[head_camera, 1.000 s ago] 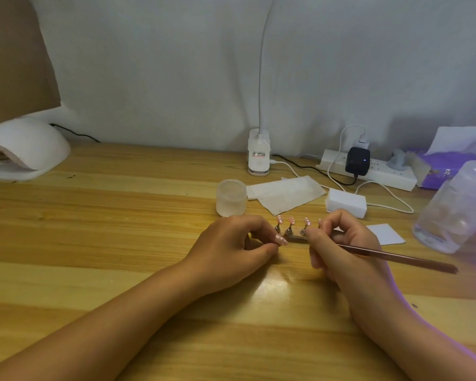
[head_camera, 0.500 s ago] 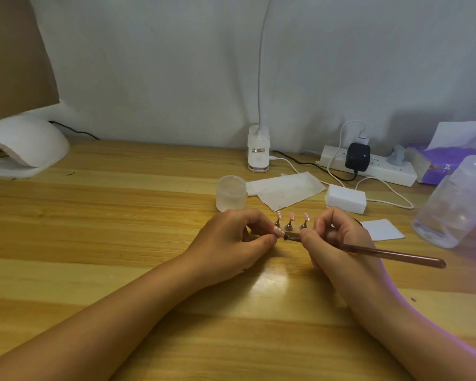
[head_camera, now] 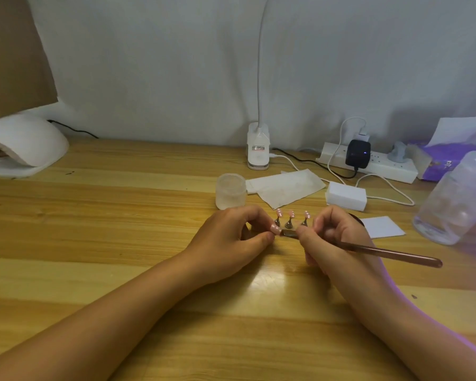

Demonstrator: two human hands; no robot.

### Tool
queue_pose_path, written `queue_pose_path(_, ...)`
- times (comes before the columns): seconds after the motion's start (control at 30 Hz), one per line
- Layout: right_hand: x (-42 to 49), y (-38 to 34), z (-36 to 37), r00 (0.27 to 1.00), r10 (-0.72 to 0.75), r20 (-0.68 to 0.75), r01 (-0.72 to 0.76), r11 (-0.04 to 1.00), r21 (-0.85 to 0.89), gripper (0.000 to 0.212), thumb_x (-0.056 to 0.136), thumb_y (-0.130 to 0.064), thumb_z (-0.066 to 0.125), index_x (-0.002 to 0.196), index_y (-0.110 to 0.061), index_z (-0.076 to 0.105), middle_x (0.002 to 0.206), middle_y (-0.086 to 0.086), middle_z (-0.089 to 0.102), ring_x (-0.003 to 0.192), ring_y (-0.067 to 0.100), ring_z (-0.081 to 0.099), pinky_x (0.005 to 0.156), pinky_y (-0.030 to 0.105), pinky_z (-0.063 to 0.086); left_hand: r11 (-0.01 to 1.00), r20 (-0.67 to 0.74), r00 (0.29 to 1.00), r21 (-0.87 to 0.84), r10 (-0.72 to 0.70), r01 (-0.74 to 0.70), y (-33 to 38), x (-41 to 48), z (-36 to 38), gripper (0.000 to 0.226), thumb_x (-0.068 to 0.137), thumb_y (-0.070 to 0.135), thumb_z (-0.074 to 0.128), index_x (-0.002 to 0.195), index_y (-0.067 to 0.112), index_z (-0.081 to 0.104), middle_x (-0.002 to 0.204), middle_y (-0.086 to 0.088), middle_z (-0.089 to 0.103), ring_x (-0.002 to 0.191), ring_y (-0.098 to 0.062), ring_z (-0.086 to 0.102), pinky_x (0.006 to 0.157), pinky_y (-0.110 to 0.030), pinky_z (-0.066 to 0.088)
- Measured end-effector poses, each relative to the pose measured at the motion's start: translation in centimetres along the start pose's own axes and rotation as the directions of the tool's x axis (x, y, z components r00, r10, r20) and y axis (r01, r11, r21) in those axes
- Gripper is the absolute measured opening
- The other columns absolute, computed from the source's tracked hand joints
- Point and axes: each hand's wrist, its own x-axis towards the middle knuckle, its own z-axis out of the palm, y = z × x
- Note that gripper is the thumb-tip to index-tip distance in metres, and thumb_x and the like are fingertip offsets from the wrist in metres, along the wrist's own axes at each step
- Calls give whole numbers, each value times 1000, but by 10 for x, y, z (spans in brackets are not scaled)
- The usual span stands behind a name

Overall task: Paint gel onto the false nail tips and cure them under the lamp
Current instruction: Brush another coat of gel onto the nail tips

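Centrally, a pink nail tip [head_camera: 275, 229] is pinched by the left hand [head_camera: 231, 243] above the wooden table [head_camera: 121, 229]. A brush [head_camera: 368, 250] is gripped by the right hand [head_camera: 338, 243], its bristles touching that tip; three more tips on stands [head_camera: 290, 219] are seen just behind.

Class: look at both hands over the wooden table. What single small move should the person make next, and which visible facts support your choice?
Probably a short stroke along the nail tip. The left hand pinches that pink tip, the right hand holds the brush with its head meeting the tip, and the curing lamp sits far off to the left.
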Motion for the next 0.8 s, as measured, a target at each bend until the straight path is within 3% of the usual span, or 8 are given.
queue_pose_path(0.1, 1, 2, 0, 1000, -14, -25, 13, 999, -34, 15, 88, -15, 64, 81, -13, 51, 51, -3, 57, 46, 3, 49, 46, 14, 40, 1000, -7, 1000, -22, 16, -16, 1, -1, -1, 11, 90, 22, 70, 94, 33, 70, 81, 23, 63, 56, -1, 49, 53, -13, 33)
queue_pose_path(0.2, 1, -1, -1, 998, 4, -63, 0, 998, 63, 19, 88, -20, 66, 81, -14, 50, 51, -1, 58, 43, 2, 48, 43, 12, 37, 999, -6, 1000, -36, 10, -10, 1, -1, -1, 13, 91, 21, 69, 92, 33, 68, 79, 27, 62, 56, 0, 50, 54, -13, 34)
queue_pose_path(0.33, 0, -8, 0, 999, 26, 38, -29, 997, 76, 28, 79, -38, 66, 86, -15, 51, 62, 5, 69, 45, 1, 53, 44, 10, 38, 1000, 1, 1000, -28, -2, 2, 0, -1, 1, 10, 91, 19, 69, 91, 28, 66, 69, 31, 61, 53, 0, 53, 55, -19, 38)
queue_pose_path(0.43, 1, -4, 1, 999, 17, 47, -18, 1000, 18, 20, 86, -27, 67, 86, -15, 51, 61, 1, 68, 46, 1, 54, 45, 11, 40, 999, 1, 1000, -41, 6, -6, 0, 0, 1, 6, 91, 16, 68, 93, 22, 66, 66, 31, 61, 49, 1, 54, 52, -19, 39)
queue_pose_path(0.57, 1, 3, -1, 999, -39, -18, 38, 999, -38, 15, 87, -17, 64, 79, -16, 51, 50, -5, 52, 45, 0, 42, 44, 12, 36, 997, 2, 1000, -73, 18, -18, 3, -2, 0, 11, 92, 13, 67, 93, 24, 67, 67, 31, 62, 47, -1, 56, 50, -17, 38)
queue_pose_path(0.7, 1, -3, -2, 1000, -10, 3, 10, 993, 116, 17, 88, -22, 65, 81, -17, 51, 54, 1, 61, 43, 1, 49, 43, 10, 37, 997, 0, 1000, -81, 15, -15, 4, -2, 0, 9, 92, 13, 67, 94, 21, 65, 66, 32, 61, 47, 0, 56, 50, -17, 39)
queue_pose_path(0.8, 0, -6, -1, 998, -15, 66, 7, 993, 114, 22, 81, -30, 67, 84, -14, 52, 62, 7, 68, 46, 2, 56, 45, 9, 40, 997, -2, 1000, -70, 15, -15, 4, -1, 0, 6, 91, 14, 68, 94, 18, 65, 66, 30, 60, 48, -1, 55, 53, -21, 40)
